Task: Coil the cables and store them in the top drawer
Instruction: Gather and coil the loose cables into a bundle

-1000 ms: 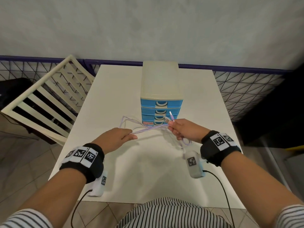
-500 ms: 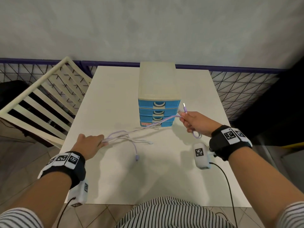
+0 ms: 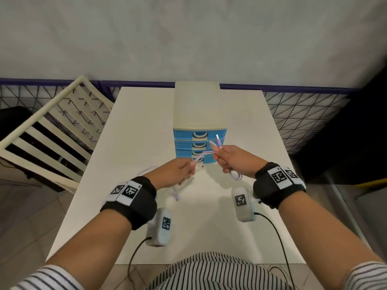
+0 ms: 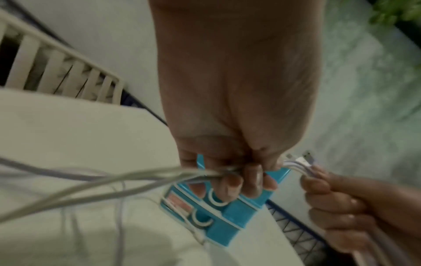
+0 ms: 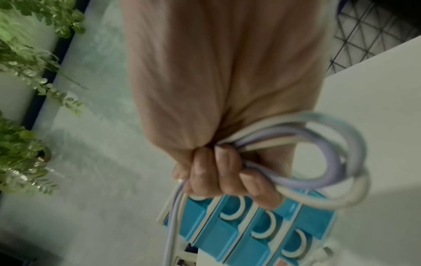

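Thin lilac and white cables [image 3: 202, 155] run between my two hands in front of the drawer unit [image 3: 199, 130], a cream box with several blue drawers, all closed. My right hand [image 3: 231, 161] grips a small coil of the cables [image 5: 323, 162]; plug ends [image 3: 217, 141] stick up from its fist. My left hand [image 3: 180, 170] pinches the strands [image 4: 159, 175] a short way from the right hand. The loose remainder [image 3: 177, 193] trails on the white table [image 3: 129, 164] under my left hand.
A cream slatted chair [image 3: 52, 130] stands at the table's left edge. A black wire mesh fence [image 3: 303, 114] runs behind the table below a grey wall. Green plants [image 5: 25, 126] show in the right wrist view.
My left hand has slid in from the far left along the cables to just beside my right hand. The stretched span between them has become short. The right hand stayed by the drawers.
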